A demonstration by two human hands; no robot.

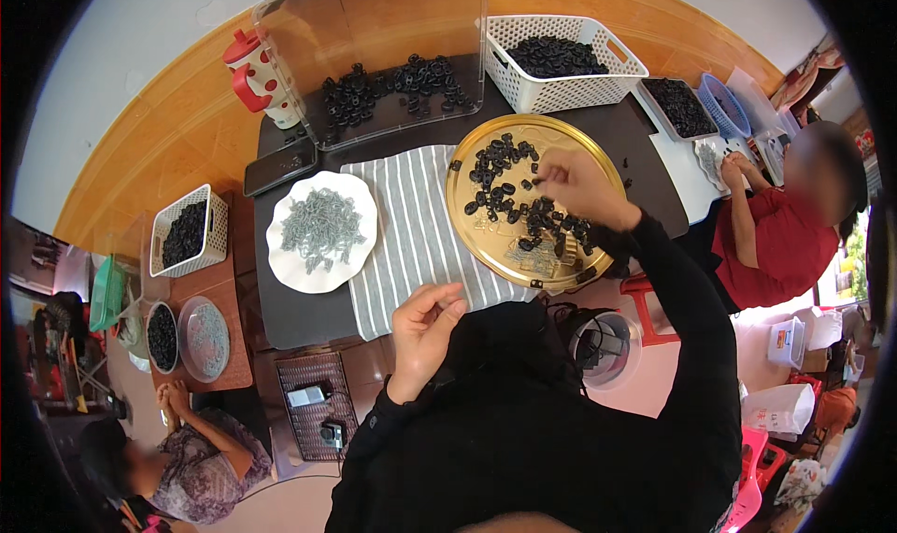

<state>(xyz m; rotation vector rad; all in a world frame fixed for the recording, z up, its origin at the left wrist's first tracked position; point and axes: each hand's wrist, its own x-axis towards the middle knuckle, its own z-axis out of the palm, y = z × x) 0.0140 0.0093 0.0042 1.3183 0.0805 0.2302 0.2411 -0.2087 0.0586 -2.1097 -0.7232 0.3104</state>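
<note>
Over the round gold tray (464, 217) my right hand (581, 187) is closed in a pinch, with a small black plastic piece (538, 181) at its fingertips. Many similar black pieces (505, 164) are scattered on the tray, and a heap of small clear or metallic parts (540, 255) lies near its front edge. My left hand (425, 332) hovers by the front of the grey striped cloth (402, 225), thumb and fingers drawn together; what it holds, if anything, is too small to make out. Left of the cloth stands a white scalloped plate (278, 239) piled with small silvery-grey parts (322, 227).
A clear plastic box (374, 28) holding black pieces and a white basket (561, 94) stand along the back. A dark phone (280, 167) and a spotted cup (266, 80) are at back left. Two people sit nearby, a patterned top (201, 468) left, a red top (780, 253) right.
</note>
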